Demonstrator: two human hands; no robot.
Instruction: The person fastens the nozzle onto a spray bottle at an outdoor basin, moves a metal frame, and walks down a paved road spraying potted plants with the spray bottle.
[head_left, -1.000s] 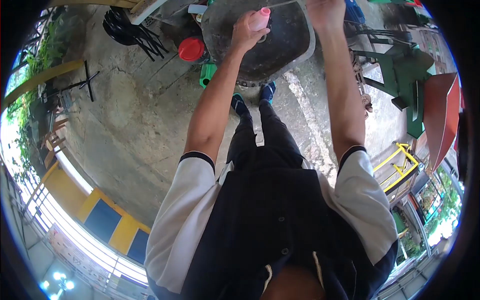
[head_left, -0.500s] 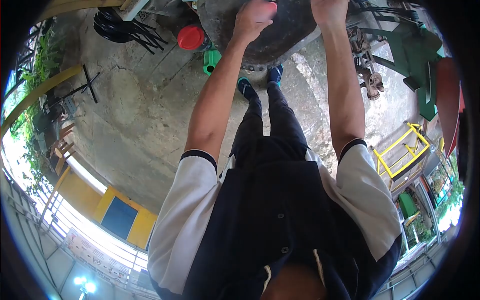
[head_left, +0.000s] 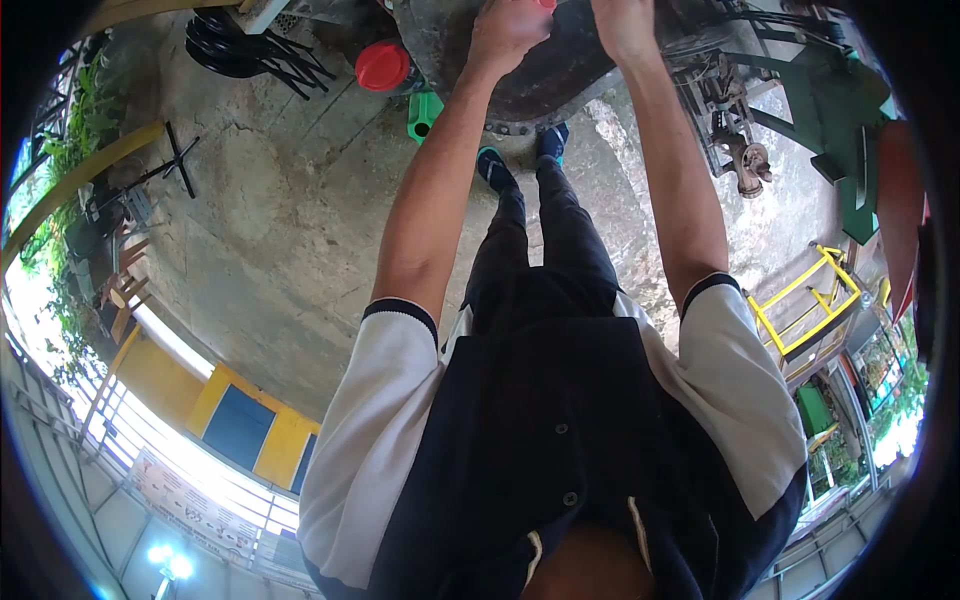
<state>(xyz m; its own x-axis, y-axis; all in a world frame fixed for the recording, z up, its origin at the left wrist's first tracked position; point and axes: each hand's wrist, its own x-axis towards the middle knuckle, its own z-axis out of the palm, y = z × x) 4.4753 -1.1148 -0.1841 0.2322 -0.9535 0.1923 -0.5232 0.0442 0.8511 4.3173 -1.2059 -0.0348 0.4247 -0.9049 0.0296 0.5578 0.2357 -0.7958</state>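
At the top edge of the view, my left hand point(head_left: 508, 36) is closed round a pink bottle point(head_left: 547, 5), of which only a small reddish part shows. To its right, my right hand point(head_left: 625, 28) is partly cut off by the frame edge, and its fingers are hidden. Both hands are over a dark, worn, round-cornered metal surface point(head_left: 535, 95) with a riveted near edge. The hands are apart.
Left of the metal surface are a red-lidded container point(head_left: 382, 66) and a green object point(head_left: 424, 115). Black coiled items point(head_left: 225, 42) lie further left. Metal parts point(head_left: 745, 165), green machinery point(head_left: 850, 130) and a yellow frame point(head_left: 812, 300) stand to the right.
The view has shifted, so the metal surface and my left hand with the bottle sit higher in the frame. My right hand has lately moved left, closer to my left hand.
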